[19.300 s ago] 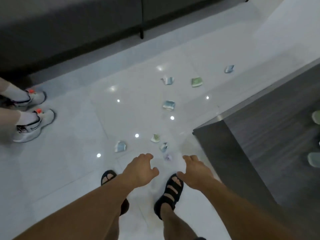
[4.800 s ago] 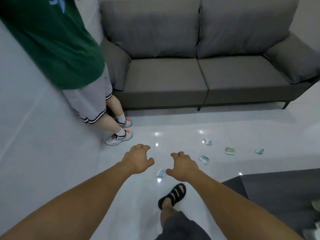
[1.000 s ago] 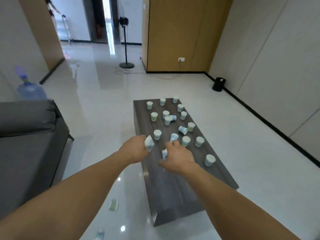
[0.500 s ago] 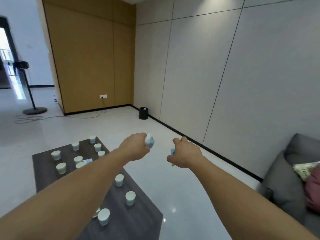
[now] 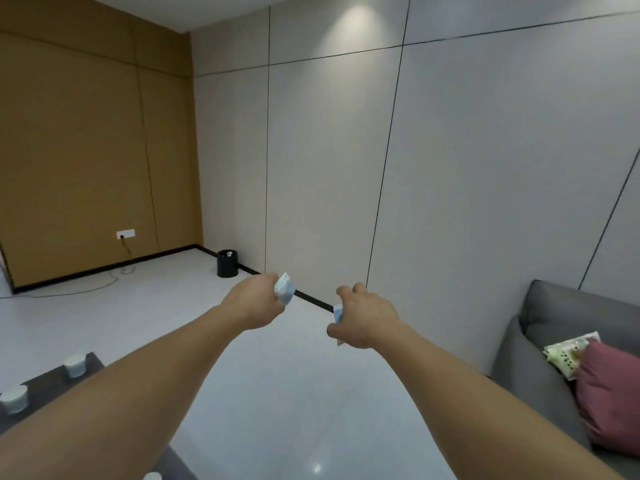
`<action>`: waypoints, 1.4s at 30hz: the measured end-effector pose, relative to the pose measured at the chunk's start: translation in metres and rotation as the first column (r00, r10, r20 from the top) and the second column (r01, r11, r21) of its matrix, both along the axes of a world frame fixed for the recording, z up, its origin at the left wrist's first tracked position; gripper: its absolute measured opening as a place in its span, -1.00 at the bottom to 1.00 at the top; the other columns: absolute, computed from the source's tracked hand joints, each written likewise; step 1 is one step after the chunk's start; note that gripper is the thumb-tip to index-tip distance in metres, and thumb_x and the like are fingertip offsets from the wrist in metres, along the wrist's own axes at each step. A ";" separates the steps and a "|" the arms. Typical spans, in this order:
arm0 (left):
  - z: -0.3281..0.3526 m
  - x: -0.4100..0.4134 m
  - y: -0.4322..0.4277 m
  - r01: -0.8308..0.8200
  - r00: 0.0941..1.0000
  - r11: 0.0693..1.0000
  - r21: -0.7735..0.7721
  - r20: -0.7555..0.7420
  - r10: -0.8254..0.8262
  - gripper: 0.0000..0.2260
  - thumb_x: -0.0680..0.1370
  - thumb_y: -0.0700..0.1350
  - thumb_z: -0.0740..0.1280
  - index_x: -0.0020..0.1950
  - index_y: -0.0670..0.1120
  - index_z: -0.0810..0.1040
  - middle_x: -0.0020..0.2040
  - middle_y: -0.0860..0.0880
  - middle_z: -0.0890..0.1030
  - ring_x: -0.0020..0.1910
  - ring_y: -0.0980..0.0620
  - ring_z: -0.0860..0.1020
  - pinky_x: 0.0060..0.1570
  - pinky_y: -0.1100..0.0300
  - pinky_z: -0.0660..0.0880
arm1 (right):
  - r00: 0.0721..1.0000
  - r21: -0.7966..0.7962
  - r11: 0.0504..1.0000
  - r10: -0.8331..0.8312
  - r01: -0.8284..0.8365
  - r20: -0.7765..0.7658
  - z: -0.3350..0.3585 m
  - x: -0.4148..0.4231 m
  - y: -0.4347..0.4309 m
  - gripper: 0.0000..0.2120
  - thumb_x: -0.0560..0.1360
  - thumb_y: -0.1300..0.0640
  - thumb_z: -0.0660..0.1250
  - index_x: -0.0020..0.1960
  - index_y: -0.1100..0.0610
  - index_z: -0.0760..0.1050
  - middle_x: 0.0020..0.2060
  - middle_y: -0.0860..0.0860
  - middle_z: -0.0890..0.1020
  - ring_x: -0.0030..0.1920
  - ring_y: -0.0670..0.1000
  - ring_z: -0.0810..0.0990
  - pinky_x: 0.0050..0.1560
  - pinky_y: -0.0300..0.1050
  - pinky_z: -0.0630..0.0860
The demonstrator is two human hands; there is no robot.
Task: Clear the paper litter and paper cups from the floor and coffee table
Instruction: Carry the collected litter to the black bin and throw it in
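Both my arms reach forward at chest height. My left hand (image 5: pixel 254 305) grips a crumpled blue-and-white paper piece (image 5: pixel 284 289) that sticks out past the fingers. My right hand (image 5: pixel 363 320) holds another blue-white paper piece (image 5: pixel 337 312), mostly hidden under the palm. A small black bin (image 5: pixel 227 263) with something white inside stands on the floor against the far wall, beyond my hands. The dark coffee table (image 5: pixel 45 379) shows at the lower left, with white paper cups (image 5: pixel 75 364) standing on it.
A grey sofa (image 5: pixel 540 344) stands at the right with a pink cushion (image 5: pixel 609 393) and a patterned packet on it. A cable trails over the white floor (image 5: pixel 277 393) from a wall socket (image 5: pixel 125 233) on the brown panel wall.
My view has swung right, away from the coffee table toward the wall and the bin. Both hands keep their paper pieces and have spread a little apart.
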State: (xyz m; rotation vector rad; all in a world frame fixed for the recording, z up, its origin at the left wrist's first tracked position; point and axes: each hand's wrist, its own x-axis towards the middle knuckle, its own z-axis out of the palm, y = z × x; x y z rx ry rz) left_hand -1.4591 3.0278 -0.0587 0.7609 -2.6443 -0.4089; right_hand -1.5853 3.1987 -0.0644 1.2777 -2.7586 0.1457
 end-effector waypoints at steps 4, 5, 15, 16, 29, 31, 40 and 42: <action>0.009 -0.076 -0.023 0.055 0.998 0.998 -0.009 0.003 -0.055 -0.90 0.49 -0.05 0.29 -0.03 0.01 0.43 -0.20 0.05 0.51 -0.22 0.05 0.51 -0.31 0.15 0.46 | 0.999 -0.034 0.999 -0.041 0.041 0.009 0.007 -0.070 -0.021 -0.33 0.42 -0.17 0.32 0.44 0.02 0.23 0.24 0.06 0.38 0.14 0.14 0.48 -0.08 -0.03 0.39; 0.010 -0.097 -0.028 0.062 0.998 0.998 -0.026 0.005 -0.062 -0.93 0.48 -0.06 0.28 -0.08 0.03 0.41 -0.22 0.06 0.50 -0.25 0.06 0.50 -0.36 0.17 0.41 | 0.999 -0.038 0.998 -0.048 0.049 0.015 0.007 -0.090 -0.026 -0.34 0.42 -0.17 0.32 0.44 0.01 0.23 0.24 0.05 0.38 0.14 0.14 0.48 -0.07 -0.04 0.39; 0.009 -0.287 -0.095 0.020 1.000 0.998 -0.061 0.021 -0.019 -0.88 0.50 -0.04 0.31 -0.03 0.03 0.39 -0.23 0.07 0.47 -0.26 0.09 0.46 -0.35 0.21 0.35 | 1.000 -0.046 0.999 -0.027 0.026 -0.003 0.018 -0.299 -0.091 -0.31 0.42 -0.18 0.32 0.46 0.02 0.21 0.24 0.06 0.38 0.14 0.15 0.50 -0.05 -0.01 0.41; 0.007 -0.303 -0.102 0.010 1.000 0.998 -0.055 0.014 -0.009 -0.89 0.51 -0.03 0.31 -0.06 0.03 0.38 -0.23 0.07 0.47 -0.27 0.10 0.46 -0.37 0.22 0.33 | 1.000 -0.044 0.999 -0.010 0.010 0.002 0.016 -0.317 -0.100 -0.30 0.41 -0.18 0.32 0.46 0.02 0.21 0.24 0.06 0.38 0.14 0.15 0.50 -0.05 -0.01 0.41; -0.034 -0.444 -0.284 -0.149 0.987 0.988 -0.039 0.059 0.151 -0.86 0.50 -0.06 0.31 0.01 0.02 0.39 -0.25 0.08 0.44 -0.31 0.12 0.41 -0.42 0.23 0.23 | 0.988 0.031 0.989 0.144 -0.146 0.050 -0.022 -0.481 -0.314 -0.31 0.44 -0.18 0.33 0.46 0.04 0.20 0.27 0.06 0.37 0.16 0.14 0.49 -0.01 -0.01 0.43; -0.031 -0.460 -0.332 -0.176 0.983 0.983 -0.055 0.050 0.178 -0.89 0.49 -0.06 0.28 -0.05 0.02 0.36 -0.27 0.09 0.42 -0.33 0.13 0.39 -0.44 0.22 0.21 | 0.984 0.022 0.985 0.170 -0.172 0.055 -0.023 -0.501 -0.364 -0.30 0.43 -0.18 0.34 0.46 0.04 0.20 0.28 0.06 0.37 0.17 0.14 0.49 -0.01 -0.02 0.41; -0.019 -0.541 -0.534 -0.254 0.963 0.966 -0.049 0.076 0.258 -0.87 0.48 -0.05 0.29 0.01 0.01 0.43 -0.26 0.07 0.47 -0.30 0.11 0.43 -0.43 0.20 0.24 | 0.958 0.002 0.961 0.275 -0.276 0.085 -0.020 -0.588 -0.579 -0.32 0.44 -0.18 0.33 0.45 0.05 0.23 0.27 0.06 0.37 0.17 0.14 0.49 0.02 0.01 0.46; -0.027 -0.569 -0.572 -0.268 0.956 0.962 -0.055 0.112 0.272 -0.85 0.47 -0.05 0.29 0.03 0.00 0.44 -0.25 0.06 0.47 -0.29 0.09 0.44 -0.43 0.20 0.26 | 0.955 0.012 0.959 0.282 -0.284 0.087 -0.024 -0.617 -0.619 -0.33 0.45 -0.18 0.32 0.45 0.05 0.23 0.27 0.06 0.37 0.17 0.14 0.49 0.03 0.01 0.47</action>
